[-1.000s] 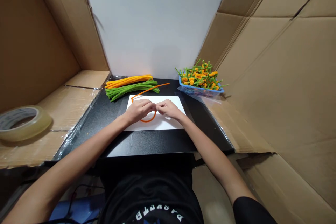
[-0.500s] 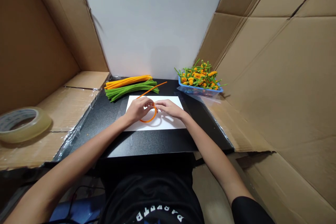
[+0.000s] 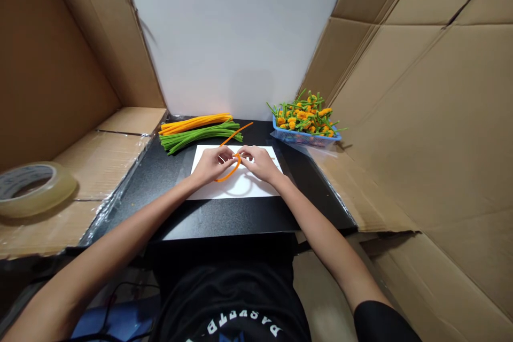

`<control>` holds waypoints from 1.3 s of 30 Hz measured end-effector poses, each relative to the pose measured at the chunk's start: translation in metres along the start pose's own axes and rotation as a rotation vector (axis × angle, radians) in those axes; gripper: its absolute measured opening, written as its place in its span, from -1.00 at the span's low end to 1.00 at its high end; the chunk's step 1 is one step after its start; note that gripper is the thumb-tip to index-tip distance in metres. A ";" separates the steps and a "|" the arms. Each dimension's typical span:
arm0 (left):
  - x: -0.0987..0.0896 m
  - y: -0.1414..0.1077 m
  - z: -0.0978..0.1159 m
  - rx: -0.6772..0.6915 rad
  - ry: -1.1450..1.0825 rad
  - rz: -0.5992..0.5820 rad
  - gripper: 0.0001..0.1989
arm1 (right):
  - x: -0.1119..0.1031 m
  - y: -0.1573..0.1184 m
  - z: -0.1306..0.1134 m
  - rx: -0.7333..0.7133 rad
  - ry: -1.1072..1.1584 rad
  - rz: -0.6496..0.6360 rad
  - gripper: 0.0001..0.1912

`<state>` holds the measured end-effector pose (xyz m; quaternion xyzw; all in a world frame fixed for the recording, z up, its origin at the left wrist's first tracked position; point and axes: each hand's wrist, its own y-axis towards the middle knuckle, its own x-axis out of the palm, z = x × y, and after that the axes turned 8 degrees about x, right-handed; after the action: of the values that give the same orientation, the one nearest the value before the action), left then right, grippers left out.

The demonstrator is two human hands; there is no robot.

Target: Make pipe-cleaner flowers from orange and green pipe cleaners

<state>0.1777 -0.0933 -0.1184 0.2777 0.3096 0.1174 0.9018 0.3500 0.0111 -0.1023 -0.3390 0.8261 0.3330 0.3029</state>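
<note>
An orange pipe cleaner (image 3: 228, 175) is bent into a loop above a white sheet (image 3: 200, 192), its free end sticking up toward the back. My left hand (image 3: 214, 163) pinches it at the left side of the loop. From the right, the fingertips of my right hand (image 3: 258, 162) close on the same pipe cleaner near the top of the loop. A thin pale stick seems to poke out past my right fingers; its other end is hidden. Behind my hands lie a bundle of orange pipe cleaners (image 3: 196, 123) and a bundle of green pipe cleaners (image 3: 196, 137).
At the back right of the black table (image 3: 224, 219) stands a blue basket (image 3: 308, 138) heaped with orange and green pipe-cleaner pieces. A roll of clear tape (image 3: 60, 187) lies on cardboard at the left. Cardboard walls (image 3: 441, 117) rise on both sides.
My right hand has shifted its fingers upward and curled more around the top of the loop. The loop has tilted and looks narrower, and the free end has swung slightly.
</note>
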 end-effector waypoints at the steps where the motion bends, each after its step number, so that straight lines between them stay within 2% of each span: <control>1: 0.000 0.000 0.000 -0.012 -0.011 -0.008 -0.71 | 0.000 0.000 0.000 -0.004 -0.019 -0.001 -0.90; 4: 0.000 0.001 -0.002 -0.085 -0.117 -0.018 -0.71 | -0.002 -0.001 -0.002 -0.036 -0.078 -0.017 -0.87; 10: -0.001 0.006 -0.003 -0.312 -0.557 -0.042 -0.64 | -0.007 -0.004 -0.008 -0.120 -0.289 -0.006 -0.81; 16: -0.002 0.008 0.004 -0.346 -0.499 -0.104 -0.51 | -0.007 -0.005 -0.008 -0.260 -0.457 0.031 -0.80; 23: -0.004 0.009 0.002 -0.394 -0.526 -0.110 -0.52 | -0.005 -0.005 -0.006 -0.242 -0.325 0.021 -0.82; 30: -0.003 0.009 0.002 -0.321 -0.521 -0.101 -0.54 | -0.005 -0.004 -0.006 -0.172 -0.276 0.036 -0.75; 34: -0.002 0.008 -0.001 -0.257 -0.439 -0.105 -0.52 | -0.004 -0.003 -0.005 -0.142 -0.261 0.027 -0.70; 36: -0.002 0.006 -0.003 -0.193 -0.361 -0.113 -0.53 | -0.003 -0.003 -0.003 -0.137 -0.222 0.020 -0.69; 39: -0.002 0.003 -0.003 -0.020 -0.129 -0.129 -0.63 | -0.003 -0.003 0.000 -0.116 -0.151 0.034 -0.66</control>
<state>0.1735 -0.0901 -0.1176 0.2552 0.2672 0.0440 0.9282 0.3537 0.0109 -0.1013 -0.3157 0.7859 0.4098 0.3386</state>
